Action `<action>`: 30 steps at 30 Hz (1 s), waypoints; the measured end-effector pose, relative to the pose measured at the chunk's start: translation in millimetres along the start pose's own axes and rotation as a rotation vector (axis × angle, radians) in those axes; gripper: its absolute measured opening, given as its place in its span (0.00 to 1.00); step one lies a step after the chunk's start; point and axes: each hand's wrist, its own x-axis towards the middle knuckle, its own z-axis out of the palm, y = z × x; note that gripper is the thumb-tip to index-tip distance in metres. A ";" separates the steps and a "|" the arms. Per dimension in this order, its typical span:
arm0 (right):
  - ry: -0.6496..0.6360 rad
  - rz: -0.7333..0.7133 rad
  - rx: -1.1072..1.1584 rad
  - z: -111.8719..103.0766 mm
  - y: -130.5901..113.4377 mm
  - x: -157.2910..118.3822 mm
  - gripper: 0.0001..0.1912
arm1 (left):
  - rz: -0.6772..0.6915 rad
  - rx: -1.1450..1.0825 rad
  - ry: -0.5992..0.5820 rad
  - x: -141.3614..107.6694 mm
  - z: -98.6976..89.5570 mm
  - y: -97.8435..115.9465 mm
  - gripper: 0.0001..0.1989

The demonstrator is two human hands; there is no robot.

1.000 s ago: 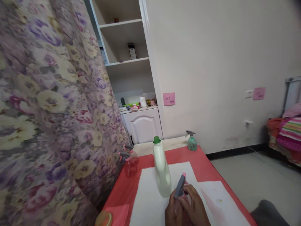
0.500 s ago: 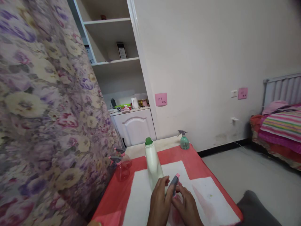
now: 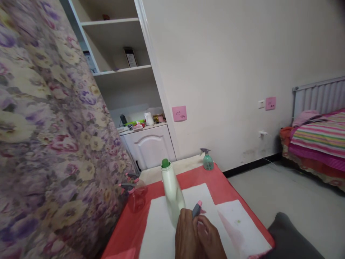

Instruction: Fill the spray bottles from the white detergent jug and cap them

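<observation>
Near the front of the table, my left hand (image 3: pixel 185 230) is closed around the grey and pink trigger head of a spray bottle (image 3: pixel 197 209). My right hand (image 3: pixel 211 235) is curled against the same bottle just below the head. Most of the bottle's body is hidden by my fingers. A tall pale green plastic bottle (image 3: pixel 171 192) stands upright just beyond my left hand, with a green stopper (image 3: pixel 165 163) in its mouth. White paper (image 3: pixel 157 219) lies under the hands and the green bottle.
Two pink spray bottles (image 3: pixel 136 201) stand at the table's left, by a floral curtain (image 3: pixel 67 144). A green spray bottle (image 3: pixel 208 162) is at the far edge. Another white sheet (image 3: pixel 242 225), with a pinkish stain, lies right on the red tablecloth (image 3: pixel 229 187). Shelves (image 3: pixel 124 68) rise behind.
The whole view has shifted slightly. My left hand has turned and closed further over the spray head, and my hands have drawn closer together, covering more of the spray bottle.
</observation>
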 end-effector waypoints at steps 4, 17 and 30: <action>0.073 0.111 0.044 4.4 6.6 2.5 0.20 | 0.035 0.007 0.042 -1.0 3.0 -2.2 0.13; 0.209 0.024 -0.003 6.9 1.7 1.4 0.11 | -0.128 0.327 -0.106 -0.7 -1.9 18.8 0.15; 0.194 -0.054 -0.034 7.3 13.1 0.3 0.09 | -0.125 0.337 -0.076 2.3 3.9 5.5 0.18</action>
